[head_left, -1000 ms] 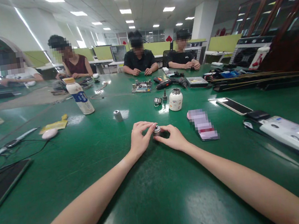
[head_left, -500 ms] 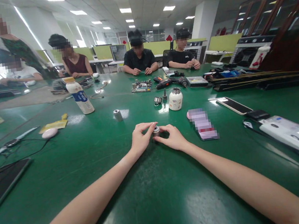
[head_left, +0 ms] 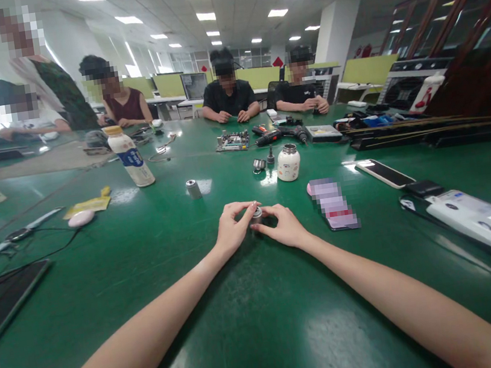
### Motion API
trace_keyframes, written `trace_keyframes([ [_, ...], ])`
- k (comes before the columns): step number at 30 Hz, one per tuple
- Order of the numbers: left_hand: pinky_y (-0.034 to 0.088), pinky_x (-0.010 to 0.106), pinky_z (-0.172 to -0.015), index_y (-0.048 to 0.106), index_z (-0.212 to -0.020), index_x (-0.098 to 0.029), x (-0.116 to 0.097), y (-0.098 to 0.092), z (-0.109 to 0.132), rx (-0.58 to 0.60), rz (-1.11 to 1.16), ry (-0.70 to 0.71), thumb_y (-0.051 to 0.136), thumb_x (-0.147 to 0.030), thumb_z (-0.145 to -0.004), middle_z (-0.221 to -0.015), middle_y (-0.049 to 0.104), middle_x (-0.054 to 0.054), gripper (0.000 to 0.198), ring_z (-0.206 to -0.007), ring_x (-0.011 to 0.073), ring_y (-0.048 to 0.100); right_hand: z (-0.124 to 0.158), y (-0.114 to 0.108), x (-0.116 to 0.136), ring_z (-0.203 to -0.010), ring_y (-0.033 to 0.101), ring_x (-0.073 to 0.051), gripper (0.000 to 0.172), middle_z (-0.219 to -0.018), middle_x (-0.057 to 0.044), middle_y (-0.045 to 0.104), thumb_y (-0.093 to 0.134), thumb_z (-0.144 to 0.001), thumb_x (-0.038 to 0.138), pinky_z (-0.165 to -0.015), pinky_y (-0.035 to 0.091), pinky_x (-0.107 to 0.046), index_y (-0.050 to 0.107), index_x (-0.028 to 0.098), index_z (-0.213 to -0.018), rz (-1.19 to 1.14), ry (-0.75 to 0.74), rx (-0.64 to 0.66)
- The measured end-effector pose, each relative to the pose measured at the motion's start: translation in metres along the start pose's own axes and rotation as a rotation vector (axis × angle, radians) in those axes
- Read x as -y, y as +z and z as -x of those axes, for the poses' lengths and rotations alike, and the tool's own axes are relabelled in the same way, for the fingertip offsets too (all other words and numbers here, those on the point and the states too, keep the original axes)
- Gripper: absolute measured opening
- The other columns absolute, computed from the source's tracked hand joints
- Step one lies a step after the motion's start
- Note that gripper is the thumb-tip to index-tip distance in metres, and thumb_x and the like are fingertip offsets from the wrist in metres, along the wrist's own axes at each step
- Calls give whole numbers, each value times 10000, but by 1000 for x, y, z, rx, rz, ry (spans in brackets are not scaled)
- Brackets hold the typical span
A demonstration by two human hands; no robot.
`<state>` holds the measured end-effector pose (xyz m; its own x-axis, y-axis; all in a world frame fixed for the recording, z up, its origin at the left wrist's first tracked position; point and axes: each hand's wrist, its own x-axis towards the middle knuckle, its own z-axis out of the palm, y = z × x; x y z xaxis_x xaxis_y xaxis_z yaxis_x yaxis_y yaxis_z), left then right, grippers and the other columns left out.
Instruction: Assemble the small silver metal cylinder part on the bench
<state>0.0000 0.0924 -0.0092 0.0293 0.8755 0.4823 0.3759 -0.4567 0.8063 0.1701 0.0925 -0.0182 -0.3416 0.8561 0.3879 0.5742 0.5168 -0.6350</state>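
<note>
Between my two hands a small silver metal cylinder (head_left: 256,215), which looks like a small motor, stands near the middle of the green table (head_left: 157,269). My left hand (head_left: 234,224) curls round its left side, thumb at its top edge. From the right, my right hand (head_left: 282,224) grips it with thumb and fingers, the thumb across its lower front. Fingers cover much of its sides. A similar silver cylinder (head_left: 193,189) stands upright by itself, beyond my left hand. Past my right hand are a white flask (head_left: 289,163) without a lid and a phone (head_left: 333,204).
A milk bottle (head_left: 130,157) stands at left, near a pink mouse (head_left: 81,218) and a tablet (head_left: 9,305). A circuit board (head_left: 233,141) and a power drill (head_left: 282,135) lie farther back. More phones and cables lie at right. Several people sit around the table; one stands.
My hands keep almost the same place and hold on the cylinder. At the far left, the standing person has shifted to the right.
</note>
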Motion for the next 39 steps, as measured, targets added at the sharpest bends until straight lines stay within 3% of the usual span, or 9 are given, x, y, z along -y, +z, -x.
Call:
trace_keyframes([
  [10,448,408,-1010,768,-888,-261,-5,-2,2,13,-13,-50,612,-433,-866,-978,763,35,234,-1070,238,588,0,0,1,-945,631,-215,313,-1002,-30,749,745,-822,394,-863,461,-366,705,248,-1097,1,25,0],
  [20,393,437,-1077,776,-960,-272,-6,-3,1,50,-52,18,515,-362,-929,-1091,743,31,277,-1133,232,575,0,1,1,-942,636,-221,288,-990,-34,745,760,-807,394,-861,468,-374,709,250,-1051,10,54,-36],
  [25,422,415,-1042,748,-905,-246,-8,-2,3,-21,-71,10,544,-370,-923,-1043,739,40,239,-1101,231,574,0,1,2,-934,637,-221,275,-984,-37,739,763,-800,376,-850,472,-372,704,231,-1027,1,74,-70],
  [30,422,414,-1044,731,-1037,-263,-11,-2,5,-6,-99,12,607,-367,-895,-1141,708,45,215,-1153,237,550,0,2,1,-924,646,-213,274,-972,-36,738,767,-791,364,-851,482,-369,693,221,-1014,-28,66,-93],
  [34,378,451,-1094,763,-976,-276,-10,-1,4,27,-128,34,629,-358,-887,-1165,697,45,180,-1189,243,535,0,2,-2,-910,655,-203,270,-959,-36,737,776,-776,355,-844,495,-354,686,224,-995,-47,50,-94],
  [39,411,445,-1059,767,-896,-260,-6,0,3,-17,-126,67,667,-361,-860,-1064,719,49,147,-1119,235,571,1,2,-2,-902,663,-197,280,-937,-24,741,785,-755,380,-846,496,-347,672,226,-961,-88,24,-81],
])
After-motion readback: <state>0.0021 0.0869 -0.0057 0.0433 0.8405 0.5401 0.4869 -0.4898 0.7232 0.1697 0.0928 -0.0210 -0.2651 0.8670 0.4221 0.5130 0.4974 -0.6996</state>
